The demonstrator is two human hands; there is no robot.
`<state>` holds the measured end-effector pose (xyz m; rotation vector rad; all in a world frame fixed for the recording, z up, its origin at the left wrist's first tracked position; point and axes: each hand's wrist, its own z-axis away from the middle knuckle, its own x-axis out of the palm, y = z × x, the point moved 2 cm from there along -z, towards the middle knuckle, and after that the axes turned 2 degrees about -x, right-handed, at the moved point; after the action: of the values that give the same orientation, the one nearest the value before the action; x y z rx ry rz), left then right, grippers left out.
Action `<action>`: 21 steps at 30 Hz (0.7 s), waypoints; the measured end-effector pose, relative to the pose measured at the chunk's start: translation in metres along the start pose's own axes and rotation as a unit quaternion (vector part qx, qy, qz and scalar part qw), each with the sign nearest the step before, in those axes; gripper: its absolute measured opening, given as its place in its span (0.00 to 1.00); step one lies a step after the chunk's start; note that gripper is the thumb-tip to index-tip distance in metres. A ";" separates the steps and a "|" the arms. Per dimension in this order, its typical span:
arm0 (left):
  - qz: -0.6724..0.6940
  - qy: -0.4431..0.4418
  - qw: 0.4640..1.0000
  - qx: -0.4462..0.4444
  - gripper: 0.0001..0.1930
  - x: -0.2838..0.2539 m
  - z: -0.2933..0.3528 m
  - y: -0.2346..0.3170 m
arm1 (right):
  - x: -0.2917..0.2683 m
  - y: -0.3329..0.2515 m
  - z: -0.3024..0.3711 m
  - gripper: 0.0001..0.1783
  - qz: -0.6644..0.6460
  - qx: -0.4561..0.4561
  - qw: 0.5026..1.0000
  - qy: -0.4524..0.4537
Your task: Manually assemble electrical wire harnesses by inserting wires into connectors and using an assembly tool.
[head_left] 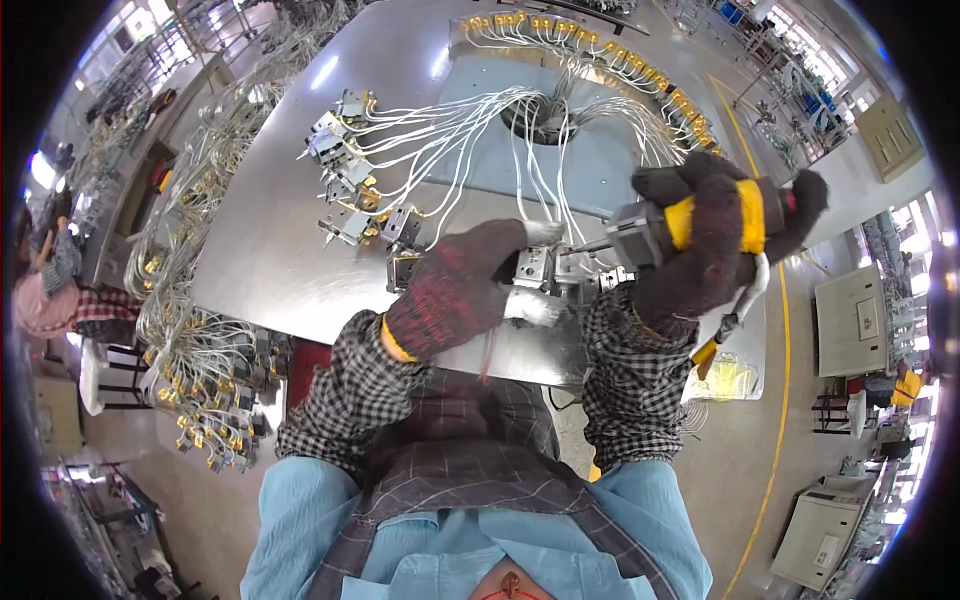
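Note:
My left hand (455, 290), in a dark red-flecked glove with pale fingertips, is closed on a small metal connector block (534, 268) near the table's front edge. White cables run up from the blocks there. My right hand (700, 240), in a dark glove, grips a power screwdriver (634, 236) with a grey front and yellow-and-black body. Its thin bit points left and reaches the side of the metal parts between my hands. Whether the tip sits in a screw cannot be made out.
Similar metal blocks (345, 180) on white cables lie left of my hands. The cables gather at a black ring (540, 120) on a blue-grey board (460, 80). Gold-coloured connectors (590, 38) line the far edge. Cable bundles (215, 350) hang beside the steel table (255, 240).

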<state>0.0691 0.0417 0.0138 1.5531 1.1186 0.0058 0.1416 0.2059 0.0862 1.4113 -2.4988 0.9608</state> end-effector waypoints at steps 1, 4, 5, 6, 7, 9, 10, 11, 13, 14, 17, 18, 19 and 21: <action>-0.001 0.001 1.000 0.002 0.37 -0.001 -0.001 -0.003 | 0.000 -0.003 0.000 0.42 0.022 0.000 0.999 0.038; 0.047 -0.040 0.995 -0.073 0.36 -0.006 0.003 -0.019 | 0.003 -0.001 0.011 0.42 0.001 0.031 0.999 -0.029; 0.047 -0.043 0.995 -0.074 0.36 -0.008 0.001 -0.020 | 0.010 -0.003 0.016 0.42 0.003 0.083 0.996 0.013; 0.040 -0.063 0.992 -0.103 0.36 -0.011 -0.003 -0.021 | 0.008 0.001 0.019 0.42 -0.045 0.105 0.993 0.030; 0.032 -0.081 0.988 -0.132 0.37 -0.011 -0.006 -0.021 | 0.007 0.006 0.021 0.42 -0.095 0.126 0.986 0.044; 0.017 -0.070 0.994 -0.082 0.37 -0.008 -0.005 -0.020 | 0.007 0.007 0.023 0.42 -0.086 0.120 0.988 0.037; 0.000 -0.072 0.994 -0.078 0.38 -0.006 -0.005 -0.020 | 0.008 0.007 0.023 0.41 -0.076 0.108 0.991 0.031; -0.017 -0.074 0.994 -0.074 0.39 -0.005 -0.006 -0.019 | 0.009 0.007 0.022 0.41 -0.065 0.096 0.993 0.024; -0.028 -0.086 0.992 -0.082 0.39 -0.003 -0.011 -0.017 | 0.012 0.007 0.024 0.41 -0.045 0.075 0.996 0.010; -0.041 -0.096 0.990 -0.092 0.38 -0.002 -0.012 -0.015 | 0.014 0.006 0.026 0.41 -0.037 0.067 0.997 0.003; -0.087 -0.126 0.983 -0.100 0.38 -0.003 -0.018 -0.010 | 0.019 0.005 0.029 0.41 -0.008 0.036 0.999 -0.019; -0.086 -0.126 0.983 -0.099 0.38 -0.003 -0.018 -0.009 | 0.020 0.005 0.030 0.41 0.002 0.025 0.999 -0.026; -0.071 -0.132 0.982 -0.111 0.37 -0.004 -0.017 -0.008 | 0.022 0.004 0.031 0.41 0.009 0.014 0.999 -0.034; -0.058 -0.135 0.981 -0.125 0.37 -0.006 -0.015 -0.008 | 0.019 0.009 0.034 0.41 0.013 0.004 0.999 -0.043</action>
<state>0.0532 0.0483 0.0158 1.2228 0.9499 -0.1348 0.1308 0.1758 0.0629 1.4566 -2.5839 0.9360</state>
